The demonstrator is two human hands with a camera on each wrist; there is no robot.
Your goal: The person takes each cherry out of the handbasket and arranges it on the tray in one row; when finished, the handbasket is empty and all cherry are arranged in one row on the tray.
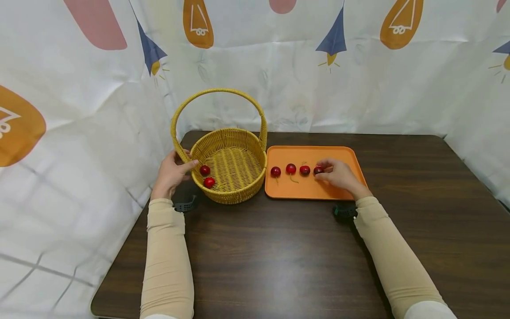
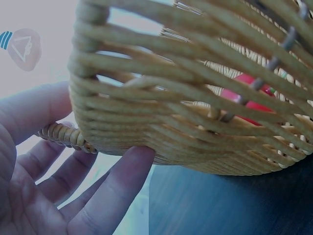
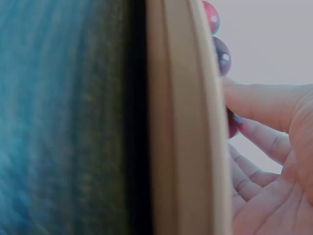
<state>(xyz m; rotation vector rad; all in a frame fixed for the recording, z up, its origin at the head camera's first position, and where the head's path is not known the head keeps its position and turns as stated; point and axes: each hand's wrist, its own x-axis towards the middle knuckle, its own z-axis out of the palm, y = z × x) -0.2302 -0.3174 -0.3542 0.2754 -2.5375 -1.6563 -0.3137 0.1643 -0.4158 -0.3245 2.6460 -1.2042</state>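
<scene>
A yellow wicker basket (image 1: 231,197) with a tall arched handle stands at the left of the table, two red cherries (image 1: 209,182) inside it. My left hand (image 1: 172,175) grips its left side where the handle meets the wall, thumb over the rim; in the left wrist view its fingers (image 2: 73,171) curl round the handle's base. On an orange tray (image 1: 291,191) to the right, several dark red cherries (image 1: 291,169) lie in a row. My right hand (image 1: 338,175) pinches the rightmost cherry (image 1: 318,170) between thumb and fingers. The tray's edge partly hides this cherry in the right wrist view.
The dark wooden table (image 1: 271,257) extends to both sides and toward me. A white patterned curtain (image 1: 279,88) hangs behind it and along the left. Dark wrist straps (image 1: 344,212) are on both arms. The tray stands right beside the basket.
</scene>
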